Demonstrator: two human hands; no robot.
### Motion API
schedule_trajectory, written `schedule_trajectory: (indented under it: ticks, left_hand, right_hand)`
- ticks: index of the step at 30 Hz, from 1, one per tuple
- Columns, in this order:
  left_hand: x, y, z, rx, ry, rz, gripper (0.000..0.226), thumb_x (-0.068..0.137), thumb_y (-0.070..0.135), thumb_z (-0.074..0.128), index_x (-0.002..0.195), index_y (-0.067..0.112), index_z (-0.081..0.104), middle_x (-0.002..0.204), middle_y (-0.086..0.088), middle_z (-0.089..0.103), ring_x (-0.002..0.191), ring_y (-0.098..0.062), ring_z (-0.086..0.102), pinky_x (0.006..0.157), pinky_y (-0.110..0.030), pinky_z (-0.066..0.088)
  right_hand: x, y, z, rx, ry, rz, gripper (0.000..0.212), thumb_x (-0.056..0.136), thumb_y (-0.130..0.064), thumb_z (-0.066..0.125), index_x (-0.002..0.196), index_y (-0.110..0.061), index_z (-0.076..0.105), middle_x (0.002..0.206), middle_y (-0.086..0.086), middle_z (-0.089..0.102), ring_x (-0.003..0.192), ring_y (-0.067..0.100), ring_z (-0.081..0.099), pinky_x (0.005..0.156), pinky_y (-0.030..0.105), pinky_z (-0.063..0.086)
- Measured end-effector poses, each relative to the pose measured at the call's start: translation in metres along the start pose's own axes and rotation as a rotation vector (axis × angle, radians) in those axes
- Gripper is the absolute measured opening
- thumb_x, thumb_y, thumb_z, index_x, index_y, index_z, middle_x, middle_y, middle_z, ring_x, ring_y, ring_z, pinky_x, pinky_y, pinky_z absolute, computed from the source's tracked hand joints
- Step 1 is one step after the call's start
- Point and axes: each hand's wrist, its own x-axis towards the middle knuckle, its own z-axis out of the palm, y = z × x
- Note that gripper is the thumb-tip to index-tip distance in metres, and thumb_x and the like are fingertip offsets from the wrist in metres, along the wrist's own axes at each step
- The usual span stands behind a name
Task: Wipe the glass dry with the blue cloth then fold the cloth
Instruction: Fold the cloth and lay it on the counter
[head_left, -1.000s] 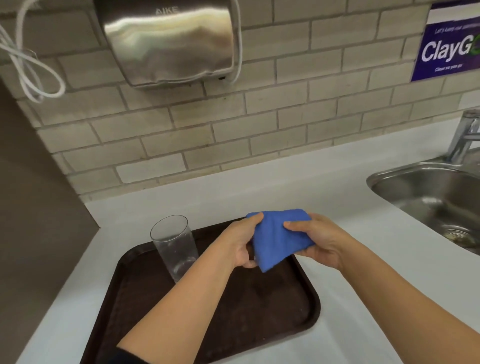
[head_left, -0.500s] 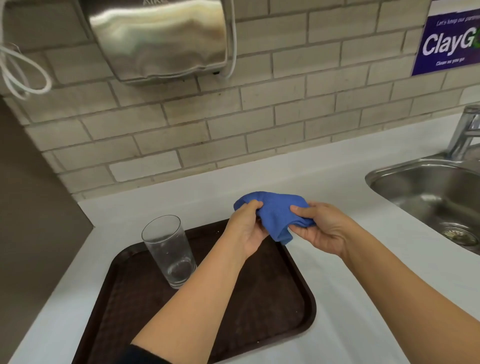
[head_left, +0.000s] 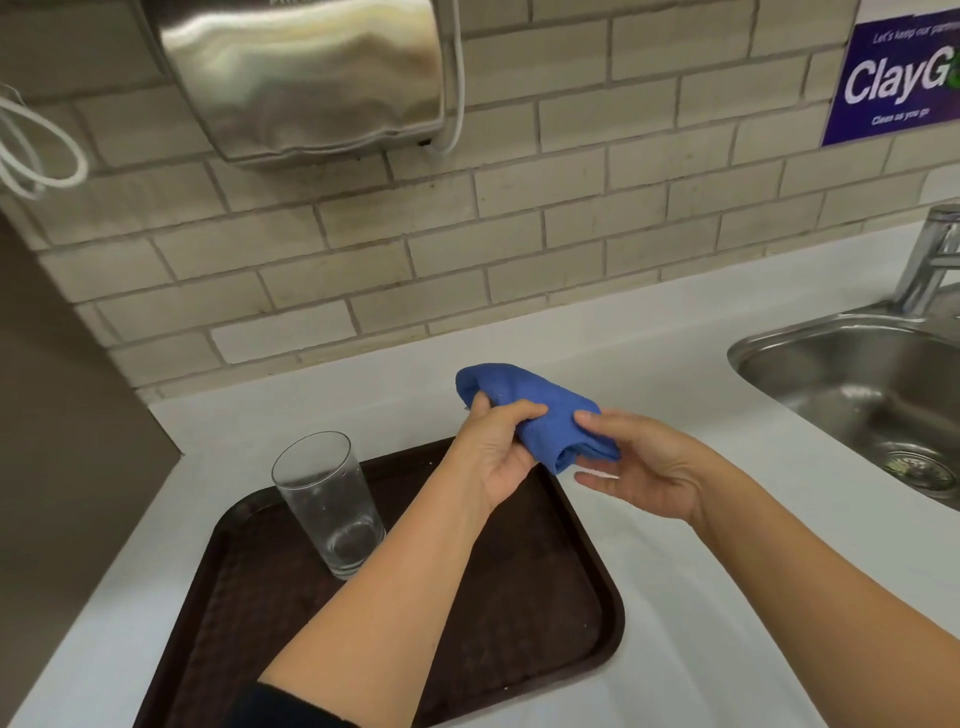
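The blue cloth (head_left: 535, 410) is bunched and held in the air above the tray's far right corner. My left hand (head_left: 493, 449) pinches its left part between thumb and fingers. My right hand (head_left: 639, 467) grips its right end, thumb on top and fingers underneath. A clear drinking glass (head_left: 327, 501) stands upright on the far left part of the dark brown tray (head_left: 519, 623), apart from both hands, with droplets on its wall.
The tray lies on a white counter (head_left: 701, 597). A steel sink (head_left: 857, 389) with a tap (head_left: 930, 260) is at the right. On the brick wall hang a metal hand dryer (head_left: 306, 78) and a purple sign (head_left: 898, 78). A brown panel (head_left: 52, 415) borders the left.
The cloth went from a flat folded piece hanging between my hands to a bunched roll. Both hands rose a little and shifted grip; the glass stayed put.
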Motion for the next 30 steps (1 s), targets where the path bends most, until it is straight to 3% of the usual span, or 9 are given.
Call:
schedule_trajectory:
  ticks: [4, 8, 11, 14, 20, 23, 26, 28, 30]
  left_hand:
    - [-0.001, 0.003, 0.001, 0.108, -0.073, -0.089, 0.063, 0.079, -0.017, 0.047, 0.131, 0.017, 0.041, 0.123, -0.019, 0.053, 0.099, -0.033, 0.059, 0.076, -0.044, 0.054]
    - [-0.001, 0.007, 0.002, 0.239, -0.055, -0.152, 0.056, 0.079, -0.013, 0.052, 0.126, 0.016, 0.045, 0.113, -0.015, 0.058, 0.097, -0.031, 0.06, 0.077, -0.044, 0.054]
    - [0.0, 0.013, 0.004, 0.316, -0.049, -0.164, 0.049, 0.081, -0.003, 0.061, 0.127, 0.005, 0.047, 0.121, -0.018, 0.059, 0.104, -0.03, 0.06, 0.077, -0.038, 0.054]
    - [-0.001, 0.015, 0.004, 0.417, -0.06, -0.19, 0.047, 0.081, -0.003, 0.063, 0.126, 0.001, 0.049, 0.11, -0.017, 0.062, 0.098, -0.027, 0.061, 0.076, -0.032, 0.054]
    - [0.003, 0.006, 0.01, 0.487, -0.052, -0.233, 0.057, 0.078, -0.008, 0.064, 0.128, 0.008, 0.043, 0.12, -0.019, 0.059, 0.096, -0.032, 0.063, 0.069, -0.039, 0.055]
    - [0.012, -0.004, 0.018, 0.464, -0.021, -0.263, 0.071, 0.079, -0.009, 0.062, 0.138, 0.009, 0.027, 0.111, -0.017, 0.059, 0.089, -0.027, 0.064, 0.076, -0.04, 0.054]
    - [0.023, -0.008, 0.034, 0.495, -0.038, -0.317, 0.026, 0.084, -0.006, 0.057, 0.108, -0.002, 0.048, 0.087, -0.015, 0.059, 0.078, -0.021, 0.062, 0.059, -0.026, 0.058]
    - [0.033, -0.007, 0.045, 0.51, -0.018, -0.284, 0.031, 0.085, -0.004, 0.056, 0.115, -0.011, 0.049, 0.096, -0.02, 0.06, 0.087, -0.023, 0.063, 0.049, -0.022, 0.056]
    - [0.051, -0.007, 0.051, 0.423, 0.032, -0.184, 0.06, 0.083, -0.007, 0.057, 0.137, -0.005, 0.03, 0.123, -0.026, 0.053, 0.1, -0.029, 0.061, 0.059, -0.028, 0.057]
  right_hand:
    - [-0.003, -0.003, 0.003, 0.133, -0.023, 0.09, 0.033, 0.066, -0.026, 0.071, 0.093, -0.007, 0.065, 0.077, 0.01, 0.076, 0.068, 0.023, 0.072, 0.055, 0.031, 0.06]
    - [0.0, -0.007, 0.005, 0.033, 0.075, 0.022, 0.027, 0.077, -0.01, 0.066, 0.102, -0.003, 0.059, 0.088, 0.012, 0.067, 0.075, 0.023, 0.065, 0.048, 0.025, 0.057]
    - [0.002, -0.008, 0.007, -0.036, 0.118, -0.095, 0.02, 0.079, -0.007, 0.065, 0.098, -0.007, 0.059, 0.088, 0.011, 0.066, 0.075, 0.022, 0.065, 0.047, 0.025, 0.056]
    - [0.002, -0.007, 0.006, -0.094, 0.147, -0.172, 0.022, 0.081, -0.009, 0.063, 0.103, -0.007, 0.058, 0.09, 0.01, 0.066, 0.076, 0.022, 0.066, 0.05, 0.026, 0.057]
    - [-0.01, -0.017, -0.02, -0.192, 0.119, -0.07, 0.01, 0.078, 0.002, 0.062, 0.087, -0.002, 0.062, 0.086, 0.014, 0.067, 0.073, 0.022, 0.067, 0.052, 0.023, 0.057]
    - [-0.012, -0.026, -0.035, -0.189, 0.153, -0.048, 0.019, 0.076, 0.001, 0.066, 0.094, -0.001, 0.061, 0.08, 0.011, 0.071, 0.064, 0.018, 0.07, 0.049, 0.021, 0.056]
    - [-0.001, -0.038, -0.045, -0.184, 0.252, -0.049, 0.046, 0.076, 0.001, 0.067, 0.115, -0.009, 0.045, 0.092, 0.014, 0.062, 0.067, 0.019, 0.067, 0.043, 0.021, 0.055]
    - [0.012, -0.048, -0.048, -0.221, 0.287, -0.072, 0.042, 0.079, 0.001, 0.064, 0.114, -0.01, 0.044, 0.091, 0.015, 0.057, 0.07, 0.02, 0.063, 0.042, 0.022, 0.055]
    - [0.025, -0.059, -0.05, -0.28, 0.279, -0.125, 0.022, 0.082, 0.002, 0.059, 0.1, -0.009, 0.052, 0.091, 0.015, 0.056, 0.071, 0.02, 0.062, 0.047, 0.024, 0.057]
